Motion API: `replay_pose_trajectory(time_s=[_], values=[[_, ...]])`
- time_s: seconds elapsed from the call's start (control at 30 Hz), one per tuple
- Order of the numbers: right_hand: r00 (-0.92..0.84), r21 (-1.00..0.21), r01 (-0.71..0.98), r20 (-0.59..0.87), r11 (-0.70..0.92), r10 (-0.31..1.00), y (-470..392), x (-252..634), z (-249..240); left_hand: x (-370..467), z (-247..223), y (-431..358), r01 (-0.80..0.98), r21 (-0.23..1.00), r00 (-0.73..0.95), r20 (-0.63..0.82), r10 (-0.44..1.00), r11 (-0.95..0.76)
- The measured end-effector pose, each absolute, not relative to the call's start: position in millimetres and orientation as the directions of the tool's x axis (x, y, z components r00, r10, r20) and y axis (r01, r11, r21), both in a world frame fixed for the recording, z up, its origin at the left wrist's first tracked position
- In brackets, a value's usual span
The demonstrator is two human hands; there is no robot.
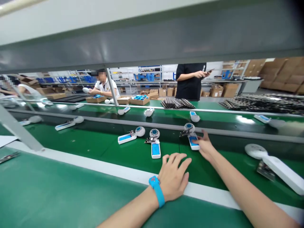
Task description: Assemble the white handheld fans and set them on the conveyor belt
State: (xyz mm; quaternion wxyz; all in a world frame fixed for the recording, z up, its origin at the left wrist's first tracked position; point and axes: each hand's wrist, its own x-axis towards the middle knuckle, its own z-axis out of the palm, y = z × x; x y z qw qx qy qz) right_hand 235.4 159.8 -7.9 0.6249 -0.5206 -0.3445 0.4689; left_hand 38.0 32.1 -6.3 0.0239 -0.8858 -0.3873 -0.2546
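Observation:
My left hand [174,175], with a blue wristband [157,191], lies palm down over the white strip, its fingers spread and holding nothing. Just beyond its fingertips is a white device [155,149] with a round head, a blue inset and a small circuit board beside it. My right hand [204,145] grips a similar white device [194,146] by its handle, thumb over the blue inset. That device's round head points away from me, and a dark circuit board [184,133] hangs at its left. Another open device [127,138] lies to the left.
A white device [285,171] with a board under it lies at the right. Metal rails [220,130] and a slanted post [20,129] cross the green line. Stacked boards [178,103], a box of blue parts [140,100] and two people [190,82] [104,84] are across it.

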Motion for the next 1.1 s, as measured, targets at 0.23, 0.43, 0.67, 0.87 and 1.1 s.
replay_pose_trajectory(time_s=[0.23,0.43,0.67,0.87,1.1], values=[[0.173,-0.947,-0.301,-0.174,-0.116,0.969,-2.6,206.3,-23.4,38.6,-5.6,36.8,0.741,0.116,0.566,0.424,0.707,-0.662],[-0.022,-0.916,0.398,0.052,0.056,0.998,-35.2,236.2,-1.4,35.0,-7.3,31.9,0.599,0.213,0.688,0.357,0.632,-0.772],[-0.134,-0.434,0.890,0.050,0.143,0.990,-17.2,242.5,40.4,32.5,-8.3,35.6,0.532,0.295,0.674,0.420,0.608,-0.794],[-0.188,-0.239,0.946,0.148,0.220,0.971,-19.9,235.2,41.7,40.3,-6.8,22.2,0.480,0.310,0.698,0.432,0.571,-0.821],[-0.221,-0.404,0.876,0.146,0.262,0.964,-24.6,237.7,21.3,44.4,-4.0,15.6,0.405,0.294,0.746,0.441,0.499,-0.866]])
